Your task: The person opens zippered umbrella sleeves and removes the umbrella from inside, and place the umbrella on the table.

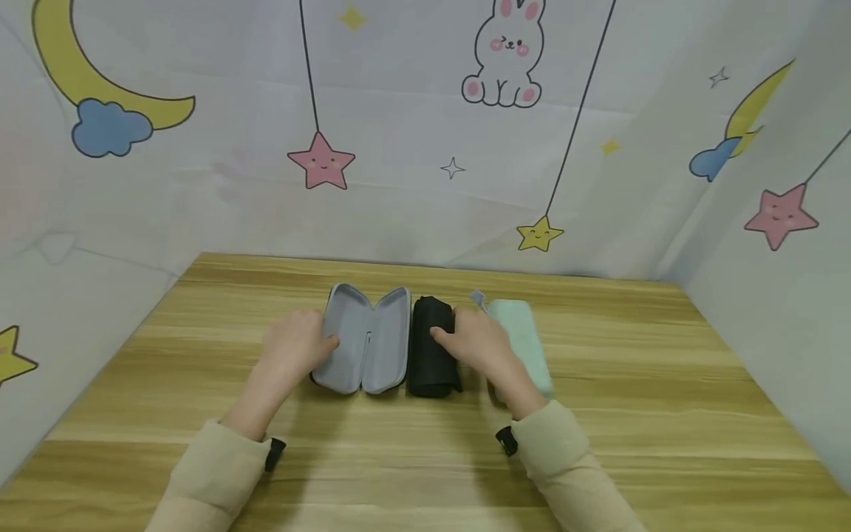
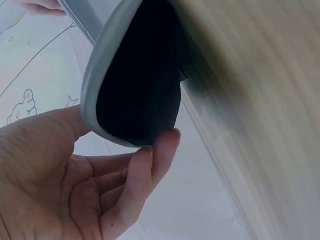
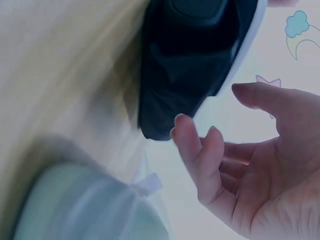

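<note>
near frame centre, the left hand (image 1: 295,341) pinches the open case (image 1: 388,347); the right hand (image 1: 482,341), fingers loose, could by brushing knock the black bundle (image 1: 431,366) askew.

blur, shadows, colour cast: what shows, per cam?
Head: soft light, faint shadows on the wooden table; left wrist: bluish cast, table grain smeared, open grey case near black outside; right wrist: hazy, mint-green case out of focus, black roll losing detail.
</note>
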### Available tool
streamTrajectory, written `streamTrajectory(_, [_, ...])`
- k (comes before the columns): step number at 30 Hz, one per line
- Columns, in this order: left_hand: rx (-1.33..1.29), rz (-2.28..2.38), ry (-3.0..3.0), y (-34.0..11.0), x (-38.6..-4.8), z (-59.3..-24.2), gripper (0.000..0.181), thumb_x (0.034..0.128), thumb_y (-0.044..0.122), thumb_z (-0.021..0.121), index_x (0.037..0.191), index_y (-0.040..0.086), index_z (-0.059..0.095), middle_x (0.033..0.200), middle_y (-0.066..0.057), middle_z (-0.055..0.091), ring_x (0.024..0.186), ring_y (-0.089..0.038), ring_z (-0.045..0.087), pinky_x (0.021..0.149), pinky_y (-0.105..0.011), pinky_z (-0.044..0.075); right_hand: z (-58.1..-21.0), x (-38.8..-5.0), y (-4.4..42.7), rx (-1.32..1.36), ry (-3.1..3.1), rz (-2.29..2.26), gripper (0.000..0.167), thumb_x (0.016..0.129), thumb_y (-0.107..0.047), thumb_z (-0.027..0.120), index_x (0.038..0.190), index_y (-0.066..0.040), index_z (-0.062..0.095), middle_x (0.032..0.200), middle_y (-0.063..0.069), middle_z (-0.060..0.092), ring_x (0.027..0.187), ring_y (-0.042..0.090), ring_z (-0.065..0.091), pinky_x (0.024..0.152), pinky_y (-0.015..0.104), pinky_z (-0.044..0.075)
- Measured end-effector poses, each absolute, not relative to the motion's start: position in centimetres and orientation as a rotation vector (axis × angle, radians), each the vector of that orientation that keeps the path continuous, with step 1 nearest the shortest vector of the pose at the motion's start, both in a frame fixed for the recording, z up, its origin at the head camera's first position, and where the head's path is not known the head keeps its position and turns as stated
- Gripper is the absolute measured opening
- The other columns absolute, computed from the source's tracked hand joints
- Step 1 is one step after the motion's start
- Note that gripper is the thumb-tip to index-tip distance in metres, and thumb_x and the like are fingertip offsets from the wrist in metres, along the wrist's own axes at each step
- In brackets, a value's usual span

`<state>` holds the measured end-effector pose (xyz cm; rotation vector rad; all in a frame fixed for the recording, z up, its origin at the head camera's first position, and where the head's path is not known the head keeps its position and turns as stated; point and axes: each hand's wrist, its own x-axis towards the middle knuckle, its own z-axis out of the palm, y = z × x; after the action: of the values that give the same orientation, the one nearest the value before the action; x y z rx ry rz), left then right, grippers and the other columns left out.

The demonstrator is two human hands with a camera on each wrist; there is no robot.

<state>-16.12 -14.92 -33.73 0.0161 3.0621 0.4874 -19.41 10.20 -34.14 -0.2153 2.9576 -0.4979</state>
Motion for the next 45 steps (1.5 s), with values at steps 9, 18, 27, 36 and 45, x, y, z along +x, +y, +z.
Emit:
streamTrajectory(9, [0.034,0.418,3.155,-15.5,-15.4,-33.8,0.026,0.0886,0.024,0.063,0.076,0.003,0.056,0.063,-0.007,0.051,0.057,-0.021,0.048,0.046,-0.03,0.036,-33.0,-19.3,10.9,-0.37,2.959,-0.548,0.046,0.093,-0.038,0.06,0.129,-0.009,0.059,0.081,0.004,0.068,0.059,0.015,0.055,0.051,0.028,0.041])
streamTrajectory(18, [0.095,0.331,3.341,-14.1,-14.4,-32.7,0.039,0.0872,0.027,0.068,0.109,-0.006,0.064,0.092,-0.02,0.065,0.069,-0.032,0.062,0.049,-0.04,0.047,-32.4,-19.9,13.2,-0.575,3.032,-0.494,0.035,0.093,-0.027,0.062,0.123,-0.008,0.062,0.106,0.012,0.067,0.083,0.021,0.065,0.064,0.032,0.051])
streamTrajectory(27, [0.198,0.323,3.428,-13.4,-14.5,-32.4,0.038,0.0864,0.026,0.069,0.11,-0.003,0.065,0.093,-0.019,0.067,0.067,-0.029,0.062,0.046,-0.038,0.047,-33.5,-21.4,17.0,-0.89,3.163,-0.347,0.024,0.089,-0.014,0.066,0.111,-0.003,0.068,0.105,0.013,0.064,0.093,0.03,0.061,0.077,0.045,0.05])
streamTrajectory(36, [0.438,0.369,3.48,-11.6,-15.0,-32.4,0.034,0.0879,0.027,0.067,0.111,0.002,0.067,0.102,-0.013,0.067,0.084,-0.028,0.066,0.059,-0.037,0.054,-34.0,-22.3,19.1,-0.88,3.127,-0.38,0.02,0.092,-0.012,0.062,0.111,-0.009,0.068,0.117,0.01,0.063,0.118,0.034,0.053,0.093,0.057,0.04])
streamTrajectory(45, [0.576,0.428,3.482,-8.8,-15.2,-32.6,0.032,0.0883,0.027,0.067,0.111,0.005,0.069,0.105,-0.01,0.069,0.095,-0.027,0.067,0.067,-0.037,0.057,-33.8,-23.5,20.2,-0.941,3.076,-0.404,0.022,0.092,-0.008,0.061,0.113,-0.007,0.068,0.123,0.015,0.063,0.119,0.038,0.054,0.098,0.062,0.037])
